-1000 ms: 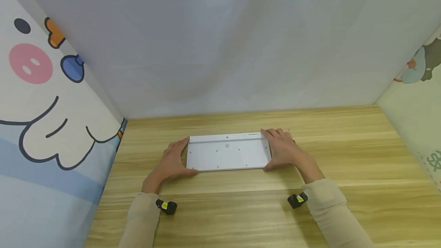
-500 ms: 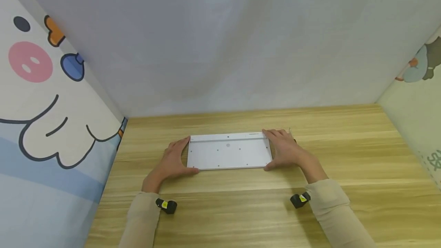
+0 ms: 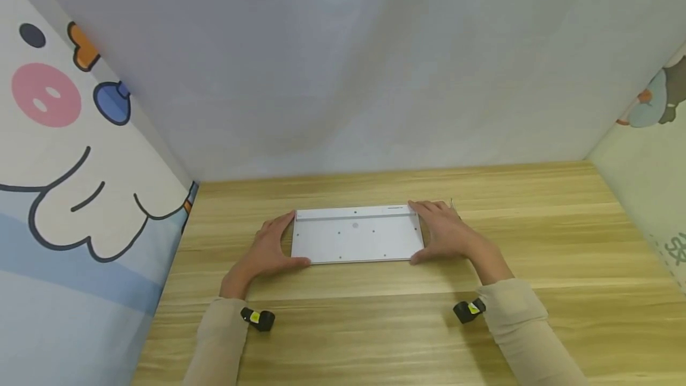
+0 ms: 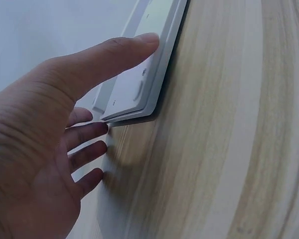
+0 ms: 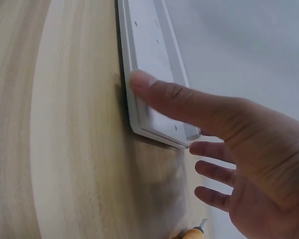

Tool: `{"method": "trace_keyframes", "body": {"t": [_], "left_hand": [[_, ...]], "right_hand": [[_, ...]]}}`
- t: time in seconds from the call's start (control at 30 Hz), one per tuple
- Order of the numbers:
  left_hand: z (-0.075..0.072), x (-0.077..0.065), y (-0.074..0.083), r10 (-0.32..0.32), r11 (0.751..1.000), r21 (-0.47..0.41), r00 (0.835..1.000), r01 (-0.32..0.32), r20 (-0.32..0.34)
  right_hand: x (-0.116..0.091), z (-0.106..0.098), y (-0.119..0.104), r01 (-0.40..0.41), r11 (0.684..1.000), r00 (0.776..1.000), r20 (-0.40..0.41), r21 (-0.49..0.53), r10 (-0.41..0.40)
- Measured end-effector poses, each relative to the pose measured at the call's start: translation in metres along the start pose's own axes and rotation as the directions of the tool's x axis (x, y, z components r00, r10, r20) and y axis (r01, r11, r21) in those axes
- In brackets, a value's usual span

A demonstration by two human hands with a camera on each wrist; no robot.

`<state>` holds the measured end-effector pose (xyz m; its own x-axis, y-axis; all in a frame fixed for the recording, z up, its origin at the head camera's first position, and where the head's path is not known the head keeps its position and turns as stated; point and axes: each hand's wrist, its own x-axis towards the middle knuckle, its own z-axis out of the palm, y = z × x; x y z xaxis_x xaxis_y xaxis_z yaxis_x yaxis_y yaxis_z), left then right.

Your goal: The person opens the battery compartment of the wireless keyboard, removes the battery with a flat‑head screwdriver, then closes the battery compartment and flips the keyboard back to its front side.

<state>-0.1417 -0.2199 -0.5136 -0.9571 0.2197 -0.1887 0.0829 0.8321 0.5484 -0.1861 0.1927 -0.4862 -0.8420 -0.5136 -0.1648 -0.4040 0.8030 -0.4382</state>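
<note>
Against wood-grain table (image 3: pixel 364 332), lower frame | gripping white panel (image 3: pixel 356 242), centre | at left end with left hand (image 3: pixel 266 250), at right end with right hand (image 3: pixel 443 233)

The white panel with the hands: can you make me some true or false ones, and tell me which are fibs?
1. The left hand is at one short end of the white panel, the right hand at the other. True.
2. The white panel is round. False: it is a long rectangle.
3. An orange-handled tool is near the right hand. True.
4. Both sleeves are black. False: the sleeves are beige.
5. The table has wood grain. True.
6. The pink nose is on the right wall. False: the pink nose is on the left.
</note>
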Motion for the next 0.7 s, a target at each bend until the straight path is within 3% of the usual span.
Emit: {"method": "trace_keyframes", "body": {"t": [0.27, 0.43, 0.7], "left_hand": [[-0.002, 0.004, 0.008, 0.035, 0.999, -0.001, 0.997, -0.035, -0.073], [-0.001, 0.013, 0.021, 0.086, 0.996, 0.007, 0.988, -0.086, -0.128], [0.003, 0.026, 0.050, 0.138, 0.989, -0.029, 0.981, -0.143, -0.136]], "right_hand": [[0.005, -0.003, -0.002, 0.019, 0.999, 0.998, -0.065, 0.032, -0.017], [0.011, -0.002, -0.004, 0.048, 0.998, 0.988, -0.148, 0.043, -0.041], [0.020, 0.001, -0.011, 0.068, 0.997, 0.970, -0.237, 0.031, -0.059]]}}
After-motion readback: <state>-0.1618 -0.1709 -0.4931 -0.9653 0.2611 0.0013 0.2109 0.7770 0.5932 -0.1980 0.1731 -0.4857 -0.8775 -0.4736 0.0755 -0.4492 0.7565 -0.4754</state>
